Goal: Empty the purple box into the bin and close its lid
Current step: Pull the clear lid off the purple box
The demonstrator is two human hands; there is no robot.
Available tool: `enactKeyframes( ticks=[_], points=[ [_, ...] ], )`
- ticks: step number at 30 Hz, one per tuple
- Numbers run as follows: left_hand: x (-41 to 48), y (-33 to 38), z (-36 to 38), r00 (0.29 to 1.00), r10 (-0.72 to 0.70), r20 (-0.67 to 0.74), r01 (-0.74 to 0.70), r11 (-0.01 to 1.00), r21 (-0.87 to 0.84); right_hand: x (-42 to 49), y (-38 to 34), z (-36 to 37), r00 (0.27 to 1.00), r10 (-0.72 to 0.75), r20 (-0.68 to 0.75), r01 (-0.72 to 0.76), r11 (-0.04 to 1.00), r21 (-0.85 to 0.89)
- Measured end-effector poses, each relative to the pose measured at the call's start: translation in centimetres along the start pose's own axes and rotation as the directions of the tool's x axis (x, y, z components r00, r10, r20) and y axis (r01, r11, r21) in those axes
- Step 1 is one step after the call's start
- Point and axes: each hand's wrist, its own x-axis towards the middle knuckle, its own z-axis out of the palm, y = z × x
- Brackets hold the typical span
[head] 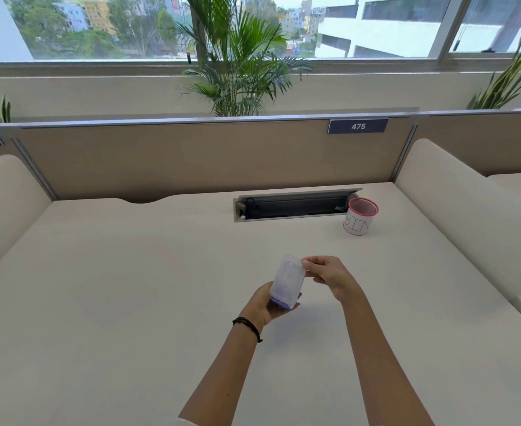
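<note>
A small purple box (286,282) with a translucent whitish lid is held tilted above the middle of the white desk. My left hand (268,305) cups its lower, purple end from underneath. My right hand (327,273) pinches the upper right edge of the lid with its fingertips. What is inside the box is hidden by the cloudy lid. The bin (360,216), a small round mesh cup with a red rim and a paper label reading "BIN", stands upright at the far right of the desk, well apart from both hands.
A cable slot (293,207) with an open flap lies in the desk just left of the bin. Tan partition panels wall the desk at the back, with cream dividers (456,192) on both sides. Plants and a window stand behind.
</note>
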Motion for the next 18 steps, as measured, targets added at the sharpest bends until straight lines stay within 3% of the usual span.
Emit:
enactKeyframes(
  ticks=[8, 13, 18],
  points=[
    [-0.4, -1.4, -0.9, 0.999, 0.003, -0.04, -0.005, 0.998, -0.062, 0.0, 0.7, -0.3, 0.995, -0.041, 0.087, 0.039, 0.999, 0.029],
    [-1.6, -2.2, -2.6, 0.997, 0.006, -0.08, -0.017, 0.991, -0.132, -0.8, 1.0, 0.8, 0.963, -0.115, 0.245, 0.103, 0.993, 0.061],
    [-2.7, -2.0, -5.4, 0.983, 0.003, -0.185, -0.048, 0.969, -0.241, -2.3, 3.1, 1.9, 0.872, -0.124, 0.473, 0.118, 0.992, 0.042]
  ],
)
